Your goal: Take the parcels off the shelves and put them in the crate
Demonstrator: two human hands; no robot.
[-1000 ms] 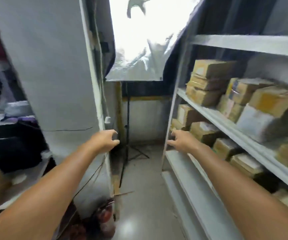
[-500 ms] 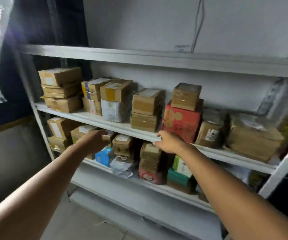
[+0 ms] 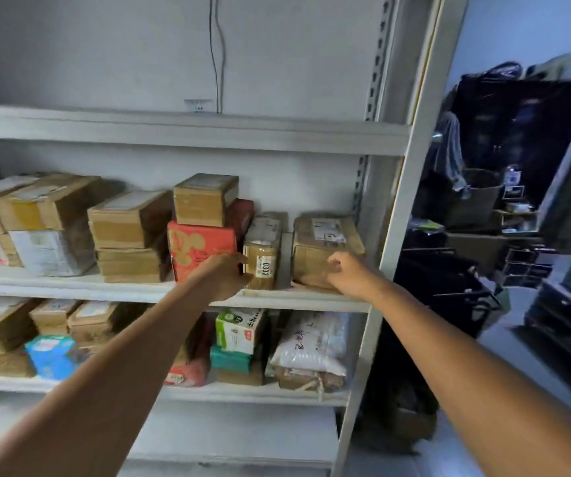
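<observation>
On the white metal shelf (image 3: pixel 70 282), the left hand (image 3: pixel 223 277) meets the narrow taped brown parcel (image 3: pixel 262 249), and the right hand (image 3: pixel 347 275) the squat brown cardboard parcel (image 3: pixel 321 242). Both hands' fingers are curled, and whether they grip is unclear. Each parcel is best clasped by its sides and drawn straight out.

So a white metal rack (image 3: pixel 411 187) is seen across the left and centre. Its middle shelf (image 3: pixel 70 280) is packed with brown cardboard parcels (image 3: pixel 129 232) and a red box (image 3: pixel 201 246); the lower shelf (image 3: pixel 242 394) is loaded with more, a blue box (image 3: pixel 51 356) at lower left.
</observation>
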